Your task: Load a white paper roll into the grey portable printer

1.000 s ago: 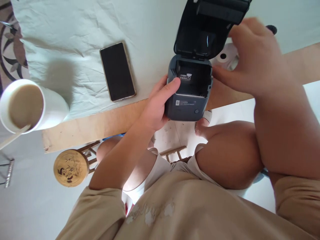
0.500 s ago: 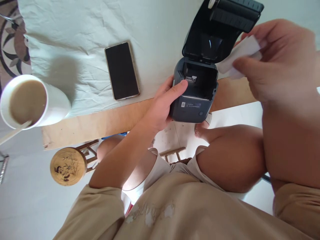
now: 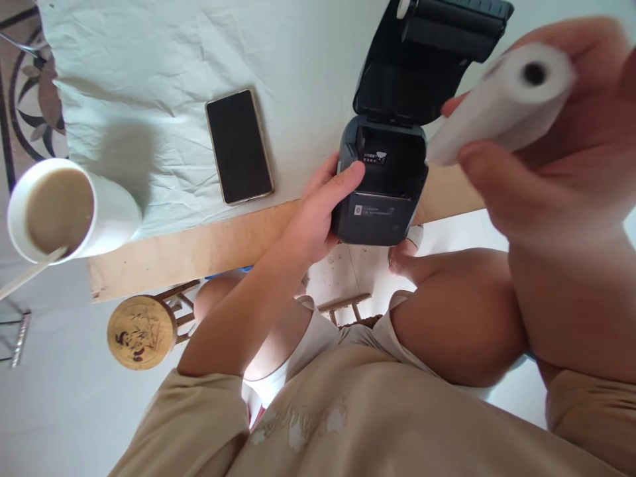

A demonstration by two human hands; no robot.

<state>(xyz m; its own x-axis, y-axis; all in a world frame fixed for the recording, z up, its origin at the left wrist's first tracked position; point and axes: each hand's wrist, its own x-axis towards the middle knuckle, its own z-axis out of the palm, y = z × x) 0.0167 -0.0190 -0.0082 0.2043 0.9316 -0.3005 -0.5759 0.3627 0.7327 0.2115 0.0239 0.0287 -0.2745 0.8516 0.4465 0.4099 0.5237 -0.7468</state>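
My left hand [image 3: 318,212] grips the left side of a dark grey portable label printer [image 3: 372,222], its thumb over the edge of the inner bay. The printer's black lid [image 3: 412,73] stands swung open, and no roll shows in the bay. To the right of the printer, my right hand [image 3: 556,146] holds a white paper roll [image 3: 501,99] between thumb and fingers. One end of the roll faces me with its dark core hole, and the other end is close to the printer's right side. Motion blurs part of this hand.
A phone with a dark screen [image 3: 239,147] lies on the pale tablecloth [image 3: 308,66]. Further left stands a white cup [image 3: 112,212] of brown drink with a stirrer in it. The wooden table edge [image 3: 199,255] runs below, with a round wooden stool [image 3: 142,331] on the floor.
My right hand has turned the paper roll so that its end with the core hole now shows. The printer has shifted slightly left in view, its lid still open.
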